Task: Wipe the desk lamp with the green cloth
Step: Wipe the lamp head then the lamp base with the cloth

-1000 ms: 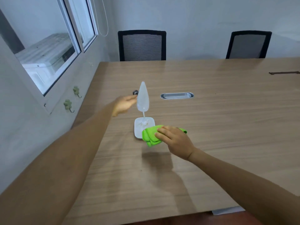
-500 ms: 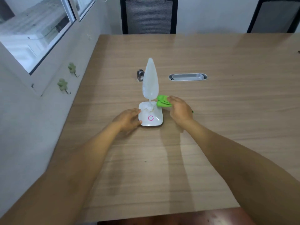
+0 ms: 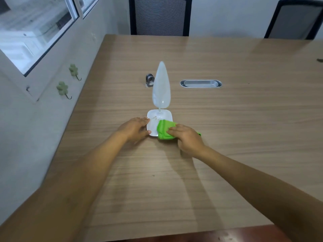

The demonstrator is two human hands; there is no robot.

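A white desk lamp stands on the wooden table, its leaf-shaped head (image 3: 161, 88) upright on a thin stem above a square white base (image 3: 158, 117). My left hand (image 3: 134, 127) lies flat against the base's left edge, thumb at its front corner, steadying it. My right hand (image 3: 187, 137) presses a folded green cloth (image 3: 164, 131) onto the front right part of the base. The cloth hides that corner of the base.
Behind the lamp sit a small metal cylinder (image 3: 149, 80) and an oval grey cable slot (image 3: 201, 83) in the table (image 3: 244, 119). Two black mesh chairs (image 3: 160, 16) stand at the far edge. A wall with window and clover hooks (image 3: 62, 88) runs along the left.
My right hand has brought the green cloth from behind the base's right side onto its front right corner. My left hand stays at the base's left edge.
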